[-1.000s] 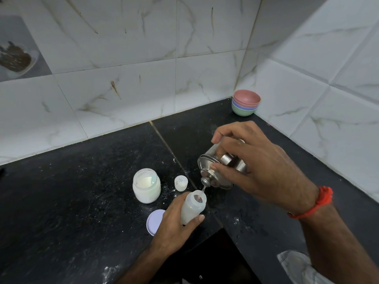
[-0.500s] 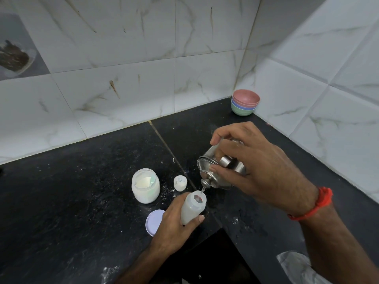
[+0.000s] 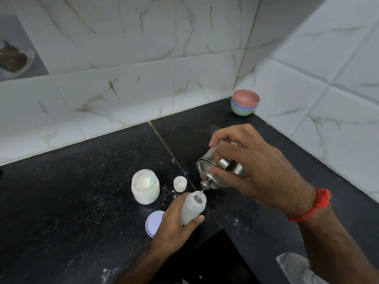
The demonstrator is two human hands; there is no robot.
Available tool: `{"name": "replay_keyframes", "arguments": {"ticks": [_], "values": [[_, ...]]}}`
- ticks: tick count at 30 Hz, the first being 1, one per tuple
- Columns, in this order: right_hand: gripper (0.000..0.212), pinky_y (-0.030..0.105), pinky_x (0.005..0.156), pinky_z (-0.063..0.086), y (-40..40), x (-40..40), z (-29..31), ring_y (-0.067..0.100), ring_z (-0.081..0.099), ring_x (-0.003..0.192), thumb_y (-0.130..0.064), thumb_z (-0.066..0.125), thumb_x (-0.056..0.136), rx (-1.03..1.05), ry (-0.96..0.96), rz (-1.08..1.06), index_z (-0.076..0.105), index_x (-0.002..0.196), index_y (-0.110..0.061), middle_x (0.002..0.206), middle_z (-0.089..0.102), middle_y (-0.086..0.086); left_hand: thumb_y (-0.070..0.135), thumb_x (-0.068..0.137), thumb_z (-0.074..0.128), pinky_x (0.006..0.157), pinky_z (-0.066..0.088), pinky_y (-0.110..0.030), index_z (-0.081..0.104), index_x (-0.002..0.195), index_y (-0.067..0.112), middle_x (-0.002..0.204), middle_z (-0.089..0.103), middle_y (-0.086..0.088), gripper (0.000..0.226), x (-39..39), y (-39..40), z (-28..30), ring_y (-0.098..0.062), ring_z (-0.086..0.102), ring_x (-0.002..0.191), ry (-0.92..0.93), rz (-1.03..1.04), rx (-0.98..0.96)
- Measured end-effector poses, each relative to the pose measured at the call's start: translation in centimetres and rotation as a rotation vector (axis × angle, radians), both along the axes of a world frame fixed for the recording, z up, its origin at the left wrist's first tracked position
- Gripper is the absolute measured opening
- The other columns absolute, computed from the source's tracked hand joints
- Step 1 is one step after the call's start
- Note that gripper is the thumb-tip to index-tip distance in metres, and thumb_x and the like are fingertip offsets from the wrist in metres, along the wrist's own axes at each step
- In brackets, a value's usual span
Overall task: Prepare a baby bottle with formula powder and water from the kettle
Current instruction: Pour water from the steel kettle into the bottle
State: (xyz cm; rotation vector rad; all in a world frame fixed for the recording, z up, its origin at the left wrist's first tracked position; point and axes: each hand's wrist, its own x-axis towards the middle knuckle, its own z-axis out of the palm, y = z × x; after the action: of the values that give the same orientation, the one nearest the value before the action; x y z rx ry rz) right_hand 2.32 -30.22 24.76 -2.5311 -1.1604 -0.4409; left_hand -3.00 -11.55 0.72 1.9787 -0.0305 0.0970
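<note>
- Left hand (image 3: 174,226) grips the translucent, uncapped bottle (image 3: 192,208), tilted.
- Right hand (image 3: 256,169) grasps the steel kettle (image 3: 215,173), tipped, spout just above the bottle's mouth.
- Left of the bottle: open jar (image 3: 145,186) holding white powder.

No writing, label, brand or number can be read on anything here, not on the small translucent plastic baby bottle (image 3: 192,208), the shiny steel kettle (image 3: 217,173), the white plastic jar of powder (image 3: 145,187) or the stacked pastel bowls (image 3: 245,102) in the corner; the little white cap (image 3: 180,183) has a faint mark on top, too small to make out
</note>
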Motion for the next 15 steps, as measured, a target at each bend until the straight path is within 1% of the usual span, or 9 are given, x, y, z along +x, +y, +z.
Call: {"name": "replay_keyframes", "arguments": {"ticks": [4,8,12,15], "values": [[0.023,0.035,0.073,0.056,0.0,0.05,-0.06,0.02,0.054,0.115,-0.048,0.054,0.091,0.003,-0.004,0.01,0.062,0.094,-0.026,0.126,0.058,-0.009,0.047,0.086,0.079,0.102,0.052,-0.031,0.054,0.136,0.038,0.131,0.064,0.022,0.057,0.03,0.02,0.18,-0.006,0.061,0.123,-0.001,0.003,0.008],[0.021,0.035,0.075,0.056,0.06,0.14,-0.09,0.019,0.054,0.116,-0.047,0.056,0.092,0.0,-0.013,0.025,0.061,0.094,-0.026,0.126,0.058,-0.01,0.043,0.087,0.081,0.102,0.052,-0.031,0.054,0.136,0.038,0.132,0.064,0.021,0.057,0.1,-0.02,0.25,-0.007,0.061,0.124,0.005,0.002,0.003],[0.023,0.028,0.078,0.048,0.09,0.29,-0.11,0.02,0.054,0.115,-0.046,0.057,0.092,-0.009,-0.032,0.036,0.064,0.093,-0.024,0.125,0.06,-0.008,0.043,0.087,0.081,0.101,0.053,-0.03,0.054,0.136,0.038,0.131,0.064,0.02,0.057,0.17,-0.02,0.33,-0.007,0.061,0.123,0.013,0.002,0.002],[0.022,0.027,0.079,0.043,0.07,0.38,-0.22,0.021,0.055,0.115,-0.045,0.057,0.092,-0.021,-0.047,0.037,0.064,0.094,-0.024,0.125,0.06,-0.008,0.043,0.087,0.081,0.101,0.053,-0.031,0.055,0.136,0.036,0.131,0.064,0.02,0.057,0.25,0.02,0.33,-0.008,0.062,0.123,0.014,0.0,-0.003]]}}
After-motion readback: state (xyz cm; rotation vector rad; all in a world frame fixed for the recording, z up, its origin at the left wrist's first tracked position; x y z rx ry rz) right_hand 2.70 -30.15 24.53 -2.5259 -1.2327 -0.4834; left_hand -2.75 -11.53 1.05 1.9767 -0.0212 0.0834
